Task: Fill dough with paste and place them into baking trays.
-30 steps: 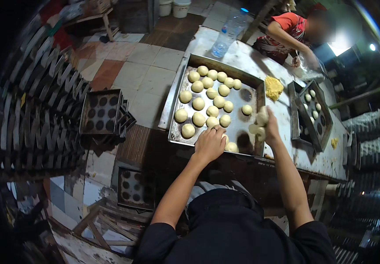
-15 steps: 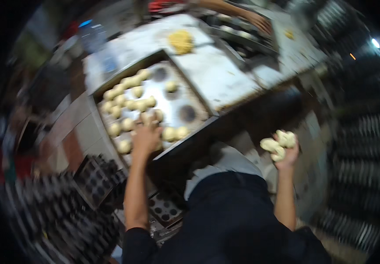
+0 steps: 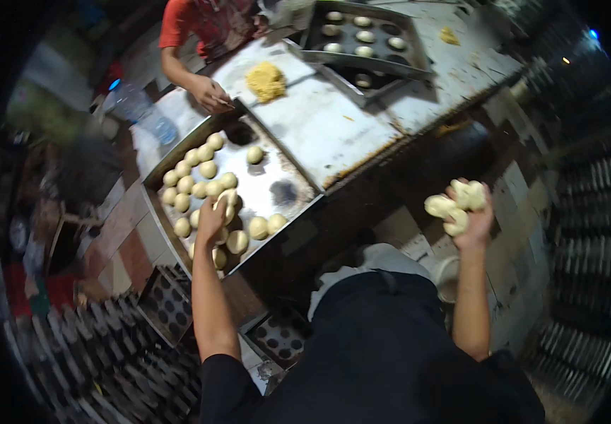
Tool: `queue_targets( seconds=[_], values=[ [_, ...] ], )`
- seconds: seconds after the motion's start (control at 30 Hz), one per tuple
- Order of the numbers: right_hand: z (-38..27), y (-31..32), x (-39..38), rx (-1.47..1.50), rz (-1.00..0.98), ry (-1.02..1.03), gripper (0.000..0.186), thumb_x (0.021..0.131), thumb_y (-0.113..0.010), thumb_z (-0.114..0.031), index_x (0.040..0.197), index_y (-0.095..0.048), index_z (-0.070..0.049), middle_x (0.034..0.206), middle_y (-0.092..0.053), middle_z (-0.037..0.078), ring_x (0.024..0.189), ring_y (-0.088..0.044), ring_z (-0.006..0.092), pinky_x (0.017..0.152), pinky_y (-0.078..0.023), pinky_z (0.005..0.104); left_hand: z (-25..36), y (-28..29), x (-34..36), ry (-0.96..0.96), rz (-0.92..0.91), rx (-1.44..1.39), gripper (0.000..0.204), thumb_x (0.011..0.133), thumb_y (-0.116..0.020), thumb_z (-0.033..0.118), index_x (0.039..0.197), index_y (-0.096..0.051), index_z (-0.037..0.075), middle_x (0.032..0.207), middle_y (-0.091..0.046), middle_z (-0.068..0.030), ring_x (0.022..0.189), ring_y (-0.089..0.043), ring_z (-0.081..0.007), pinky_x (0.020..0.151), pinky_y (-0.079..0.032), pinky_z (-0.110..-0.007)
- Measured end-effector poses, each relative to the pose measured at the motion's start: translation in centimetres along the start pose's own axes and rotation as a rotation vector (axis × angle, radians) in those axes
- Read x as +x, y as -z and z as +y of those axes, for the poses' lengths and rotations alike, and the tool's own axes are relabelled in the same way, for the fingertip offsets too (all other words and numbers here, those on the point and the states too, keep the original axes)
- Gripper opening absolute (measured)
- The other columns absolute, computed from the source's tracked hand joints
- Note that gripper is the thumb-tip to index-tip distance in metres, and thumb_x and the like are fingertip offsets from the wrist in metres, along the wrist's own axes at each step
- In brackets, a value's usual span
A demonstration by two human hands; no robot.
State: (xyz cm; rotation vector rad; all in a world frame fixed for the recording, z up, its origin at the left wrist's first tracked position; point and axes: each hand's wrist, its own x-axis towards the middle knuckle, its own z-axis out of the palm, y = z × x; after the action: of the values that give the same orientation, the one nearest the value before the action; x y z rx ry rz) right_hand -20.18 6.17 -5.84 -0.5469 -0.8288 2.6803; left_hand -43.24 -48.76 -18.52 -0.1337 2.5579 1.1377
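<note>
White worktop (image 3: 341, 127), tray (image 3: 263, 184) of dough balls (image 3: 208, 169), pan (image 3: 390, 67) of pale rounds (image 3: 365, 36)

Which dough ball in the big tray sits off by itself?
The dough ball nearest the right-hand wall of the tray: bare metal shows all around it, while the others sit in pairs or bunches.

1. We can read no text, label, brand, number or sign.
2. At the counter's (image 3: 344, 131) left edge, we find the bottle (image 3: 143, 116) too blurred for reading.
3. Beyond its far edge, we cannot tell letters from pattern on the red shirt (image 3: 222, 30).
</note>
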Motion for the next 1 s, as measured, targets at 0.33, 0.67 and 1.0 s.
queue_targets(
  seconds=[0.33, 0.67, 1.0],
  values=[
    [-5.8, 7.9, 1.7, 0.030, 0.133, -0.009, 0.043, 0.100, -0.050, -0.053, 0.116, -0.059, -0.014, 0.099, -0.060, 0.012, 0.089, -0.060, 0.0275, 0.046, -0.044, 0.0330, 11.4, -3.8, -4.5, -0.046, -0.156, -0.316, 0.025, 0.103, -0.060, 0.029, 0.100, -0.064, 0.005, 0.079, -0.058, 0.0007, 0.068, -0.054, -0.0085, 0.058, -0.045, -0.030],
    [-17.4, 17.6, 12.8, 0.175, 0.185, -0.024, 0.042, 0.099, -0.052, -0.054, 0.106, -0.061, -0.014, 0.090, -0.062, 0.010, 0.086, -0.060, 0.0252, 0.047, -0.041, 0.0319, 9.9, -4.2, -4.9, 0.528, 0.353, -0.649, 0.041, 0.096, -0.060, 0.036, 0.128, -0.066, 0.011, 0.117, -0.066, -0.0109, 0.097, -0.065, -0.0274, 0.082, -0.058, -0.042],
    [-32.8, 24.7, 19.8, 0.262, 0.241, 0.095, 0.047, 0.098, -0.052, -0.059, 0.110, -0.062, -0.015, 0.092, -0.063, 0.010, 0.083, -0.063, 0.0235, 0.046, -0.046, 0.0322, 29.0, -15.0, 5.2, -0.222, 0.411, -0.592, 0.044, 0.096, -0.059, 0.037, 0.130, -0.064, 0.009, 0.121, -0.065, -0.0129, 0.103, -0.066, -0.0286, 0.087, -0.058, -0.044]
  ],
)
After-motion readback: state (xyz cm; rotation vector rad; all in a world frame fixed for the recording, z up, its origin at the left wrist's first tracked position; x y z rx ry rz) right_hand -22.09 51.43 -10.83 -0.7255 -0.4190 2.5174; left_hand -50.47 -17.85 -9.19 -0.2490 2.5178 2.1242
